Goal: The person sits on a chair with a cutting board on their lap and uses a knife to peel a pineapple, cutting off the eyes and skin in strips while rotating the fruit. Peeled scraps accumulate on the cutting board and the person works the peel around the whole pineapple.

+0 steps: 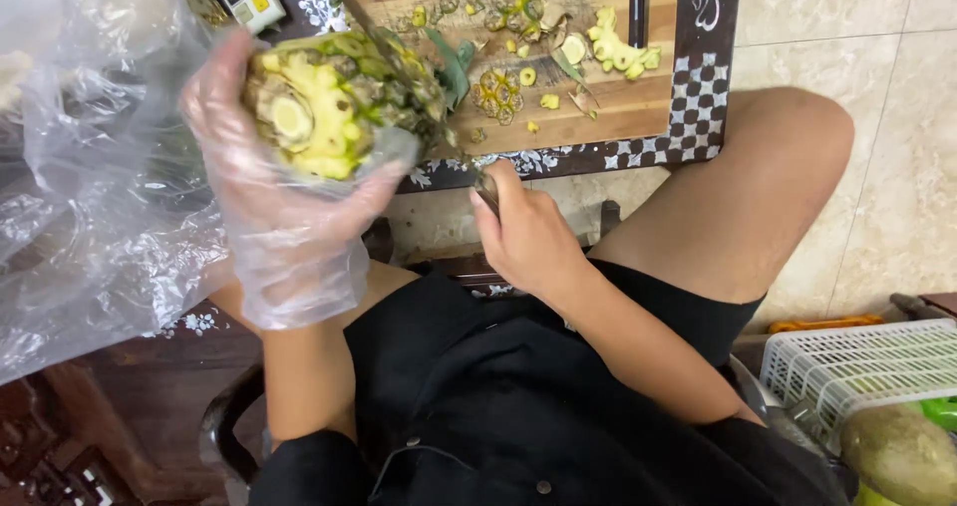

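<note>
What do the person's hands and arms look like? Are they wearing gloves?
The left hand wears a loose, see-through plastic glove, crinkly and baggy, ending in a wide open cuff just past the wrist. The right hand is bare, with no glove, ring or watch showing. Both forearms are uncovered; black clothing starts near the elbows.

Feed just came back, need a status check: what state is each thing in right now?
Pineapple: partly peeled, held up.
Knife: blade against the pineapple.
Left hand: plastic-gloved, gripping the pineapple.
Right hand: bare, closed on the knife handle.
Cutting board: strewn with peel scraps.
White basket: upside down.
</note>
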